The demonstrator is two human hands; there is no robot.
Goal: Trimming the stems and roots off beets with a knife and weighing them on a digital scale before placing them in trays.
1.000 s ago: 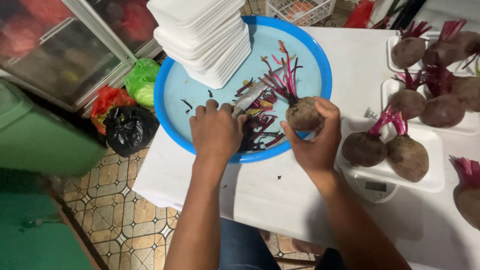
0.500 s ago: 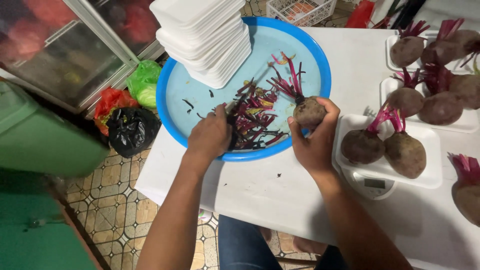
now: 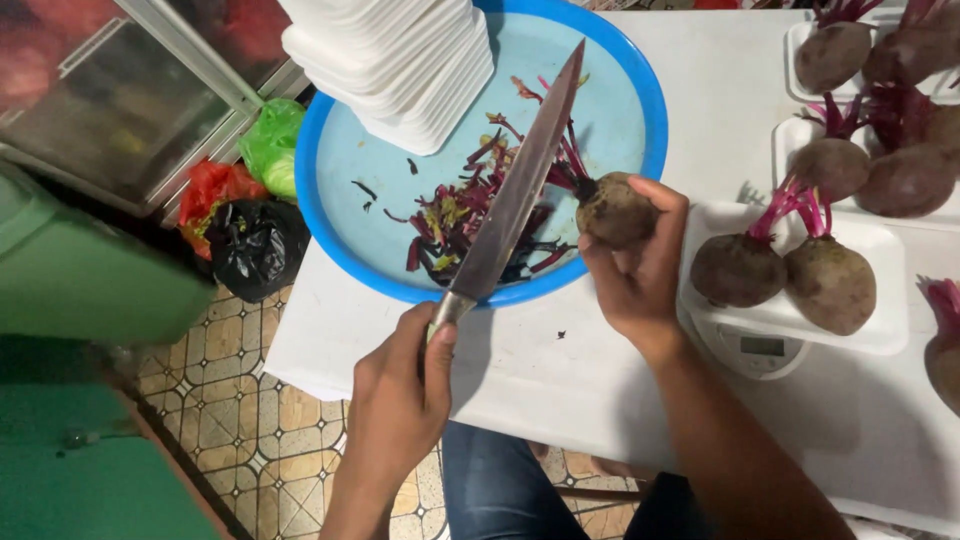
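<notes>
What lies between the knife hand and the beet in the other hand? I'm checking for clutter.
In the head view, between the left hand and the beet lie bare white table and the blue basin's rim.

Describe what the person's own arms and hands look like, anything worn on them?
Both forearms are bare, with no sleeves in view. The left hand and right hand wear no gloves, and no rings, watch or bracelets show. Below the arms, blue jeans are visible.
</notes>
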